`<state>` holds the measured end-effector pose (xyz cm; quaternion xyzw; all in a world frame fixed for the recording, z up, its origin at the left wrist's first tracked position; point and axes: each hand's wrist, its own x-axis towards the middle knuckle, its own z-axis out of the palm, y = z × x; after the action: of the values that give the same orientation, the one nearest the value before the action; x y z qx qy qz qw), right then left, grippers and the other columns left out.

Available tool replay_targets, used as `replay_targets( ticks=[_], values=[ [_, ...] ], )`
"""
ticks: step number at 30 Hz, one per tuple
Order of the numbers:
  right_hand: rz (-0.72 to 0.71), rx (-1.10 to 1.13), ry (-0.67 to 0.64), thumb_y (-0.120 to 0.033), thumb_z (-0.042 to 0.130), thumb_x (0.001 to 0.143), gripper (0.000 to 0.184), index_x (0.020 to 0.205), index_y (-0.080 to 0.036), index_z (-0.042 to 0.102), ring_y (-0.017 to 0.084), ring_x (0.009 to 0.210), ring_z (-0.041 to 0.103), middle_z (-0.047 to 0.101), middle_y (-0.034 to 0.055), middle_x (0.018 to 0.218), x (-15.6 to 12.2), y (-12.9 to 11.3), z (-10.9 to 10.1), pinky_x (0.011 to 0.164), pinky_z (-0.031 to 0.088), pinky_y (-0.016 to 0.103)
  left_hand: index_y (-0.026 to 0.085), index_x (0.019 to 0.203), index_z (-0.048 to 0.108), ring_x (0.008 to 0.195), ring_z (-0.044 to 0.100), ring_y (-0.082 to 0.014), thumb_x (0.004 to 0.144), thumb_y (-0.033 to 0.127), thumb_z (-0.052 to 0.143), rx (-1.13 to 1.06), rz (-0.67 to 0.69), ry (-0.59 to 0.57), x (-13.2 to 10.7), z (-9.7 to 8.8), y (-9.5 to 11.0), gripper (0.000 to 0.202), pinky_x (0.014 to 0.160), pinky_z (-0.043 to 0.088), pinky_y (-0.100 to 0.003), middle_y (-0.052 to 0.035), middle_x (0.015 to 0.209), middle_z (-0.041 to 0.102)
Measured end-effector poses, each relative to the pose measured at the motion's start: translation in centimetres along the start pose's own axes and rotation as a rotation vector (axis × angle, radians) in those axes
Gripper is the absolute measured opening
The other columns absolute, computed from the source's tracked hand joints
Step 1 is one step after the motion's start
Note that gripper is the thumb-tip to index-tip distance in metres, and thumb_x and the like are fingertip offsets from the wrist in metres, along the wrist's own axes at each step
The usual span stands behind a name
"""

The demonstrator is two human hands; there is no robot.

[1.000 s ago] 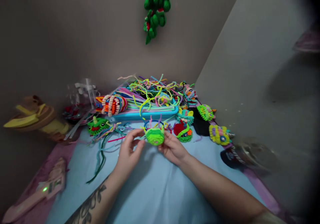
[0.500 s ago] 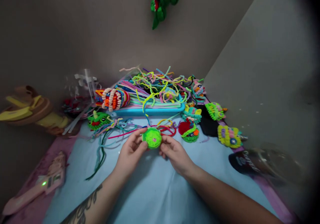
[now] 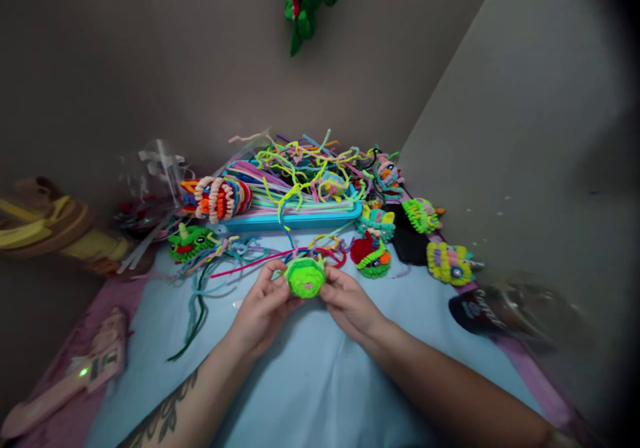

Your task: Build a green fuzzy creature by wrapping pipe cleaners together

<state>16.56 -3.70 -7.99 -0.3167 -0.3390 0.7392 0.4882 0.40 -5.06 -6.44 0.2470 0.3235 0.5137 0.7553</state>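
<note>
Lime-green round disc of fuzzy pipe cleaner [image 3: 305, 279], with a small pink patch on its face, is held above the middle of the cloth. The left hand [image 3: 265, 298] pinches its left edge between thumb and fingers, and the right hand [image 3: 350, 301] pinches the opposite edge. Gripping from both sides probably keeps the disc steady and its face uncovered.

Just beyond the fingers lie loose coloured pipe-cleaner strands [image 3: 323, 251]. Behind them a long light-blue plastic tray [image 3: 295, 223] carries straight pastel stems and a tangle of bent ones, likely set there to be within reach of either hand.

Fuzzy figures sit around the tray, perhaps pushed aside to leave working room: a cream, orange and red striped one [image 3: 216, 199] at its left end, a green horned one [image 3: 189, 243] nearer, a red and green one [image 3: 370, 256] right of the hands, and a yellow one [image 3: 449, 265] farther right.

Pale blue cloth [image 3: 325, 375] covers the surface, with mauve fabric [image 3: 65, 341] showing at the left, under a pink device with a green light [image 3: 80, 381]. Plain grey walls [image 3: 150, 48] meet in a corner; a green plush cluster [image 3: 307, 8] hangs above.
</note>
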Motion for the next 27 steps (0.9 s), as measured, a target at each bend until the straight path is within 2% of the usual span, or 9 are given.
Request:
replay_targets(
  ticks=[5, 8, 11, 21, 24, 27],
  values=[
    [0.129, 0.187, -0.103, -0.037, 0.086, 0.055, 0.041, 0.088, -0.019, 0.068, 0.023, 0.094, 0.064, 0.072, 0.0056, 0.089, -0.18, -0.05, 0.61, 0.093, 0.044, 0.040, 0.024, 0.098, 0.047, 0.076, 0.067, -0.0142, 0.072, 0.022, 0.076, 0.026, 0.005, 0.049, 0.16, 0.38, -0.59, 0.040, 0.075, 0.051, -0.027, 0.0015, 0.078, 0.070],
    [0.152, 0.205, -0.099, -0.035, 0.088, 0.051, 0.042, 0.085, -0.019, 0.070, 0.023, 0.092, 0.065, 0.073, 0.0052, 0.086, -0.16, -0.05, 0.60, 0.094, 0.044, 0.040, 0.023, 0.099, 0.049, 0.078, 0.067, -0.0144, 0.068, 0.022, 0.078, 0.007, -0.028, 0.052, 0.10, 0.55, -0.61, 0.043, 0.076, 0.051, -0.026, 0.0012, 0.082, 0.070],
    [0.153, 0.184, -0.096, -0.032, 0.086, 0.055, 0.037, 0.086, -0.017, 0.071, 0.022, 0.089, 0.066, 0.073, 0.0052, 0.084, -0.12, 0.03, 0.40, 0.094, 0.044, 0.038, 0.023, 0.101, 0.050, 0.080, 0.067, -0.0150, 0.068, 0.023, 0.078, -0.003, -0.039, 0.015, 0.00, 0.65, -0.58, 0.044, 0.077, 0.051, -0.028, -0.0012, 0.092, 0.070],
    [0.220, 0.215, -0.158, -0.032, 0.086, 0.050, 0.040, 0.084, -0.018, 0.070, 0.022, 0.087, 0.066, 0.073, 0.0047, 0.082, -0.31, -0.30, 0.17, 0.090, 0.047, 0.038, 0.023, 0.100, 0.049, 0.075, 0.066, -0.0150, 0.067, 0.024, 0.079, 0.020, -0.042, -0.067, -0.25, 0.42, -1.08, 0.045, 0.076, 0.051, -0.029, -0.0005, 0.085, 0.069],
    [0.208, 0.205, -0.160, -0.036, 0.087, 0.052, 0.043, 0.086, -0.016, 0.070, 0.022, 0.088, 0.066, 0.073, 0.0060, 0.084, -0.21, -0.22, 0.10, 0.091, 0.046, 0.039, 0.024, 0.102, 0.051, 0.077, 0.066, -0.0151, 0.066, 0.023, 0.079, 0.007, -0.030, -0.031, -0.18, 0.36, -0.71, 0.045, 0.075, 0.051, -0.028, -0.0003, 0.087, 0.069],
    [0.168, 0.209, -0.127, -0.039, 0.083, 0.059, 0.039, 0.089, -0.017, 0.071, 0.020, 0.087, 0.066, 0.073, 0.0062, 0.088, 0.04, 0.19, -0.11, 0.089, 0.046, 0.038, 0.025, 0.103, 0.053, 0.080, 0.066, -0.0158, 0.066, 0.023, 0.079, -0.032, -0.020, 0.036, 0.03, 0.37, -0.34, 0.045, 0.074, 0.052, -0.029, 0.0001, 0.090, 0.068]
  ],
)
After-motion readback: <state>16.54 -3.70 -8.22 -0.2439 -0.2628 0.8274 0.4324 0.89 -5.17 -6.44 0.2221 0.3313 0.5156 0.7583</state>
